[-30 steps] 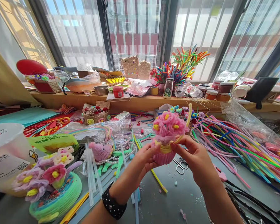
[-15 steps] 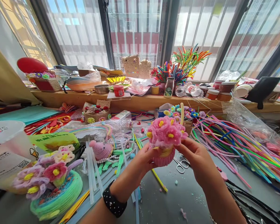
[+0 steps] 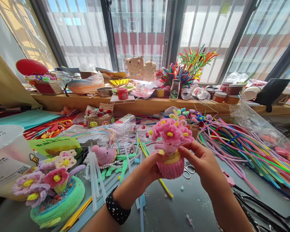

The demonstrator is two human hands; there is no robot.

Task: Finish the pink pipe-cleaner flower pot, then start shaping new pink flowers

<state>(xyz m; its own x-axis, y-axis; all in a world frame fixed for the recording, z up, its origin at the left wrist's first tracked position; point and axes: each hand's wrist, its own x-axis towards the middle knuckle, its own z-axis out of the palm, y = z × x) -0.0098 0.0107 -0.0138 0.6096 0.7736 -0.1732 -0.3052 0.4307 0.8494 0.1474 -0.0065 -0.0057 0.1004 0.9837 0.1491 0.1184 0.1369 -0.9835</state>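
Hands (image 3: 147, 170) hold pink flowerpot (image 3: 171, 168) above grey table (image 3: 166, 214), windows (image 3: 141, 35) beyond.

The left grip (image 3: 148, 168) holds a pink flowerpot (image 3: 171, 169).

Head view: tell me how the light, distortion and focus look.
In the head view, daylight leaves the windows pale and partly washed out; in the head view, the window frames slant outward toward the top, suggesting wide-angle distortion; in the head view, the pink flowers look fairly clear, without obvious motion blur.
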